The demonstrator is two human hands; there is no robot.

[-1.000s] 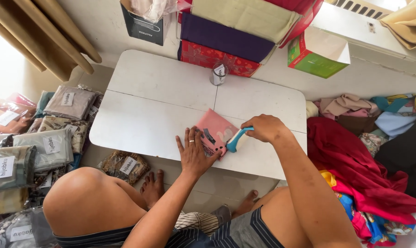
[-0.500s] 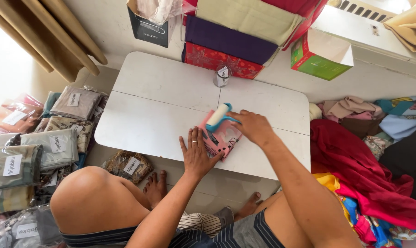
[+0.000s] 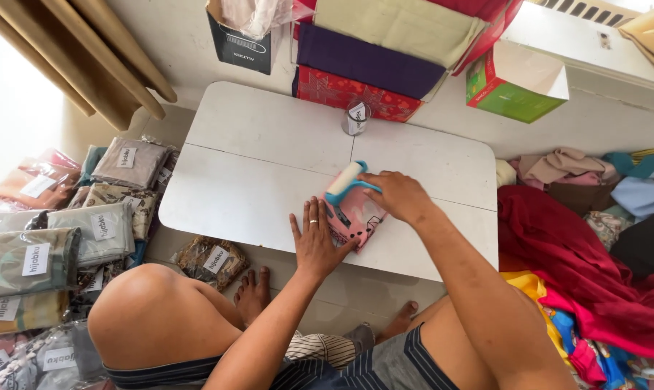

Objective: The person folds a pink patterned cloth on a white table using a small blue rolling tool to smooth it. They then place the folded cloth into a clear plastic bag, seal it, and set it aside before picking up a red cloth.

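Pressing flat on the near edge of a small pink folded cloth (image 3: 356, 217), the left hand (image 3: 314, 242) lies palm down with its fingers spread, a ring on one of them, closed around nothing. The right hand (image 3: 398, 195) has its grip clamped on the teal handle of a lint roller (image 3: 345, 182), whose pale roll rests on the far left part of the cloth. The roll's long axis runs diagonally, from near left to far right, and the handle bends back toward the right hand. The cloth itself lies tilted on the white bench (image 3: 255, 173), near its front edge and a little right of the middle.

One small clear glass (image 3: 355, 117) with a white label stands at the far edge of the bench. Behind it three flat fabric-covered boxes are stacked: a red patterned one (image 3: 356, 94) at the bottom, a purple one (image 3: 370, 61) on it and a cream one (image 3: 399, 25) on top. Left of the stack stands one black paper bag (image 3: 240, 47); right of it, one open green carton (image 3: 511, 87) with white flaps.

On the floor at the left lie many clear bagged fabrics (image 3: 103, 231), each with a white rectangular label; one more bagged packet (image 3: 211, 258) lies under the bench's front edge. Loose clothes, a big red one (image 3: 565, 245) among them, are heaped on the right.
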